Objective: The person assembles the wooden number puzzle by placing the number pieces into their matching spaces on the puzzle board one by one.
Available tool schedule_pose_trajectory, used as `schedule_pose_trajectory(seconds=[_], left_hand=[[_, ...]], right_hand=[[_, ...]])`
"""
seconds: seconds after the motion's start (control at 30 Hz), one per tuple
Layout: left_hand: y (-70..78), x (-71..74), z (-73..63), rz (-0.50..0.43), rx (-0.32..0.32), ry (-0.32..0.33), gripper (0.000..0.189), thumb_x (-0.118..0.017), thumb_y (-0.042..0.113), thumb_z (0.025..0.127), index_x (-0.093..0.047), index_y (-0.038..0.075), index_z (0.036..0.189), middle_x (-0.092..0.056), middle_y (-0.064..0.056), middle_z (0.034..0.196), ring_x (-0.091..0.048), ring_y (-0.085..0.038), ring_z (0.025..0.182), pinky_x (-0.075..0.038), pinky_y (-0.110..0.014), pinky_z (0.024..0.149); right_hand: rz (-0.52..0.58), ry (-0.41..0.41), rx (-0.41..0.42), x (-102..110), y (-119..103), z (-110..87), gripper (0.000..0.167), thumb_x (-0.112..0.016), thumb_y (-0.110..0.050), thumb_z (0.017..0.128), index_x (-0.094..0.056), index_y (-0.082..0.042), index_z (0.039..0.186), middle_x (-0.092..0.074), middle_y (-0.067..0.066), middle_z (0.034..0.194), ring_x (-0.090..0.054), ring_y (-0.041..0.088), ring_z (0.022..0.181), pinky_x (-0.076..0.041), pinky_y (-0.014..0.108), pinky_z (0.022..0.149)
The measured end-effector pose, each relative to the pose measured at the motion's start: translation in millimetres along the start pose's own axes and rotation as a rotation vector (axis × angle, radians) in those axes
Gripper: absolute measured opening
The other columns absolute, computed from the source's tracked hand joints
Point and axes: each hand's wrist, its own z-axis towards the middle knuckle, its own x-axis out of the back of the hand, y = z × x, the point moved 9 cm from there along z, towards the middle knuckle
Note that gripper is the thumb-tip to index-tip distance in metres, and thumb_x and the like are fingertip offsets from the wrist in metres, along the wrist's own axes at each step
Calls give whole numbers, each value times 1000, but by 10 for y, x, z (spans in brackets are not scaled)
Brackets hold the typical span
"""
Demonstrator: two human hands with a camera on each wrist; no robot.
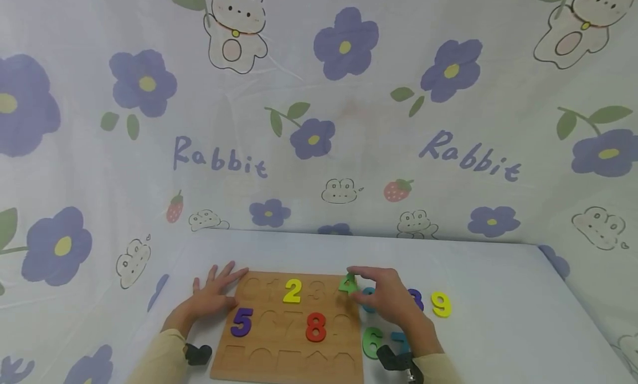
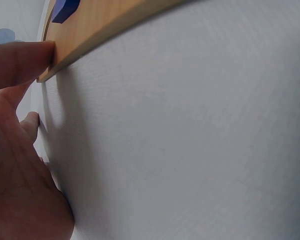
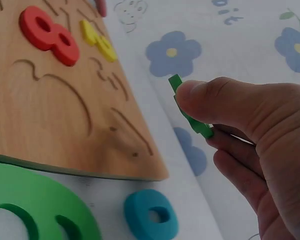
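My right hand [image 1: 386, 292] pinches a green number 4 [image 1: 347, 284] between thumb and fingers, above the upper right corner of a wooden number board [image 1: 271, 342]. In the right wrist view that 4 [image 3: 205, 131] is seen edge-on, off the board's surface. My left hand [image 1: 211, 295] has its fingers spread at the board's upper left edge. Its thumb and a fingertip touch the wood there. On the board lie a yellow 2 [image 1: 293, 291], a purple 5 [image 1: 241, 322] and a red 8 [image 1: 316, 327]. Carved number outlines show in the other places.
Right of the board lie a green 6 [image 1: 372, 342], a blue 7 [image 1: 400, 339], a blue ring-shaped 0 [image 3: 135, 210], a purple 3 [image 1: 417, 300] and a yellow 9 [image 1: 441, 304]. My right arm partly covers some. A patterned cloth [image 1: 299, 179] hangs behind the white table [image 1: 523, 317].
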Motion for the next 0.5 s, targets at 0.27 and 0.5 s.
schedule_pose_trajectory(seconds=[0.27, 0.5], left_hand=[[22, 6, -10, -8, -13, 9, 82, -73, 26, 86, -51, 33, 165, -15, -21, 183, 13, -62, 164, 26, -87, 115], [75, 21, -40, -4, 3, 2, 81, -72, 24, 87, -51, 30, 165, -15, -22, 183, 12, -61, 164, 24, -87, 116]], right_hand=[[5, -56, -34, -280, 164, 78, 55, -92, -19, 88, -75, -19, 141, -77, -2, 139, -69, 28, 138, -53, 56, 119], [-18, -82, -7, -427, 164, 108, 55, -91, -15, 87, -75, -14, 140, -80, 2, 128, -69, 19, 112, -59, 53, 109]])
